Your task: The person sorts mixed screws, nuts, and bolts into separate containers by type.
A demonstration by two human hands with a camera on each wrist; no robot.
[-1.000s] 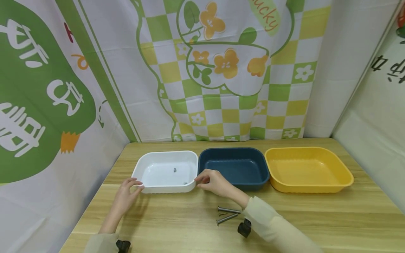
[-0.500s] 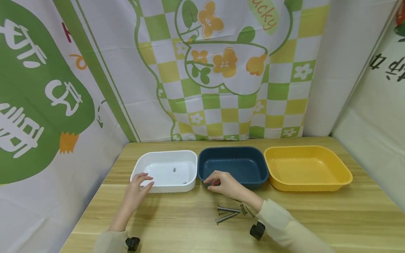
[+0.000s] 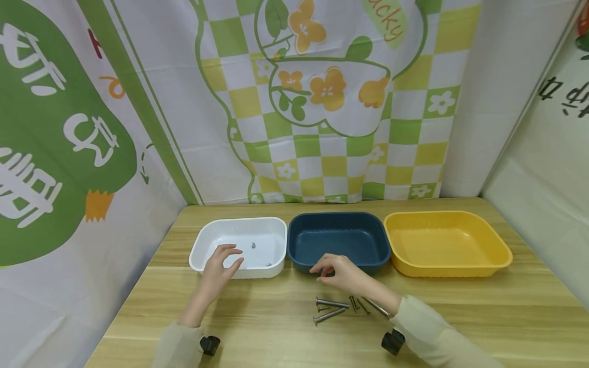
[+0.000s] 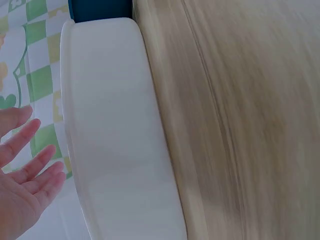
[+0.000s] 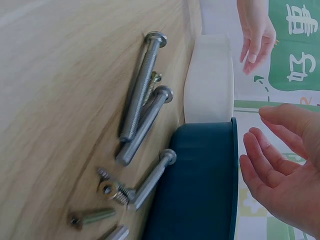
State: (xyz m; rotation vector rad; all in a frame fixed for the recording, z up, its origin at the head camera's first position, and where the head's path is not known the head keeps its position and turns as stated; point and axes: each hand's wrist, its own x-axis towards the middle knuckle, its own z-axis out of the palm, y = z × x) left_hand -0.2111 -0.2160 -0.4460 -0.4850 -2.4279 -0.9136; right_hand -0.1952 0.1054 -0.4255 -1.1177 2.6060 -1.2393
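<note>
My left hand [image 3: 217, 271] hovers over the front left of the white tray [image 3: 262, 273], fingers spread and holding nothing. In the left wrist view, the same hand [image 4: 25, 175] shows relaxed fingers beside the tray's rim. Two small metal pieces lie in the tray, one near the middle [image 3: 253, 245] and one by the front wall [image 3: 269, 265]. My right hand [image 3: 344, 276] is at the front of the dark blue tray [image 3: 340, 221], its fingers loosely bent. The right wrist view shows that hand [image 5: 287, 167] with thumb and fingers apart, nothing between them.
Several bolts and screws lie loose on the wooden table [image 3: 257, 327], including a long bolt [image 3: 329, 317] and, below my right forearm, another bolt [image 3: 376, 307]. A yellow tray [image 3: 451, 272] completes the row on the right. Patterned cloth [image 3: 322, 163] hangs behind.
My left hand has left the white tray's front left corner and moved right above it. My right hand has moved from that tray's right corner rightward to the blue tray, uncovering more screws.
</note>
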